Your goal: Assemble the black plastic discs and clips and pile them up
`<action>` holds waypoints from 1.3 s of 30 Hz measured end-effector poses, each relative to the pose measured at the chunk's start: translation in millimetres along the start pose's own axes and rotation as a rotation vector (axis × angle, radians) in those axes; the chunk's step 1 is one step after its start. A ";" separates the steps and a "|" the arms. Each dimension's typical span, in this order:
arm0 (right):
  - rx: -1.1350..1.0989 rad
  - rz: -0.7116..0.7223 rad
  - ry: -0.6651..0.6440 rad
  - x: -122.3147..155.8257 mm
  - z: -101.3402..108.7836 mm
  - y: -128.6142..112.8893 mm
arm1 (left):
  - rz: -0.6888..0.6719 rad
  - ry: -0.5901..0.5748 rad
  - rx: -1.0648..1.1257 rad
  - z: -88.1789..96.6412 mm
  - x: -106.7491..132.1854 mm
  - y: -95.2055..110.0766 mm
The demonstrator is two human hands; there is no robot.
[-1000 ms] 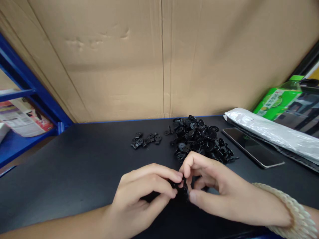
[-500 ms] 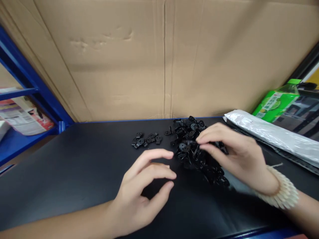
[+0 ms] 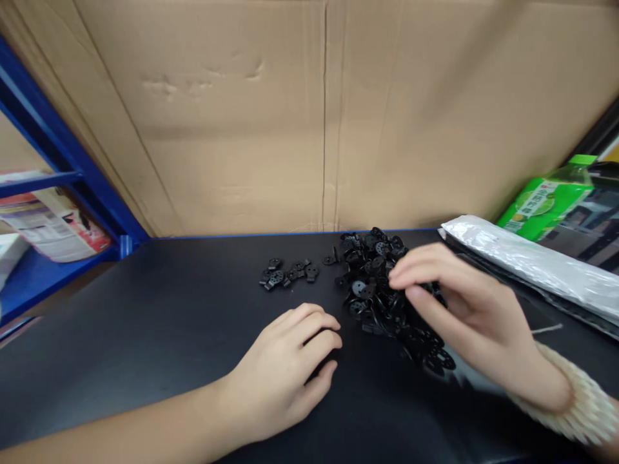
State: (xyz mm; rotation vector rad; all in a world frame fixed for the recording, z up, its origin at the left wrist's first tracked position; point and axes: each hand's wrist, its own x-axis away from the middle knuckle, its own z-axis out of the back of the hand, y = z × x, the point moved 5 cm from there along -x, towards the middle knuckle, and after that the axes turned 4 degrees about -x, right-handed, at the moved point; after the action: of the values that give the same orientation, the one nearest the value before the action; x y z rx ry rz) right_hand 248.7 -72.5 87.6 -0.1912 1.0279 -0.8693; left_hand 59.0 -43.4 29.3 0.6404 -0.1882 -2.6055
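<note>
A heap of small black perforated plastic parts [image 3: 374,283] lies right of centre on the black tabletop [image 3: 169,335]. Over the heap's right side hovers my right hand [image 3: 469,316], thumb and fingertips a little apart, with nothing visible between them. It hides part of the heap. My left hand [image 3: 290,367] is low over the table, left of the heap. Its fingers are loosely curved and apart from the thumb, and I see nothing in them. A smaller cluster of the same black parts [image 3: 290,274] lies left of the heap, with a single part [image 3: 330,259] between the two groups.
A cardboard wall [image 3: 232,129] closes off the back. To the right are a silvery-white plastic package [image 3: 527,264] and a green-capped bottle [image 3: 546,200]. On the left stands a blue frame [image 3: 97,206] with a printed packet [image 3: 58,222]. A clear bag [image 3: 478,380] lies partly under my right hand.
My right hand has drawn slightly right and down, its fingertips parting from the heap. My left hand has lowered and turned, its back now facing up. The view has shifted slightly.
</note>
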 end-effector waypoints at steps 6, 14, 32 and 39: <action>-0.489 -0.055 -0.522 35.7 -72.4 -23.4 | 0.088 -0.040 -0.439 8.4 -4.4 -14.4; -0.613 -0.150 -0.572 46.8 -98.9 1.8 | 0.436 -0.040 -0.339 45.3 -9.3 -102.6; -1.009 -0.700 -0.345 38.1 -99.6 8.5 | 0.153 0.253 0.387 33.7 -14.1 -1.6; -1.169 -0.676 -0.412 33.1 -93.7 10.6 | 0.122 0.254 0.502 14.9 -4.1 8.4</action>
State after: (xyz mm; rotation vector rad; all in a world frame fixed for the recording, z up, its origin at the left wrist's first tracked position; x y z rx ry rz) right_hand 185.9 -66.1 10.0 -1.7073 0.9707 -0.6634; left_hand 58.5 -48.7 46.1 1.0833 -0.7876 -2.3361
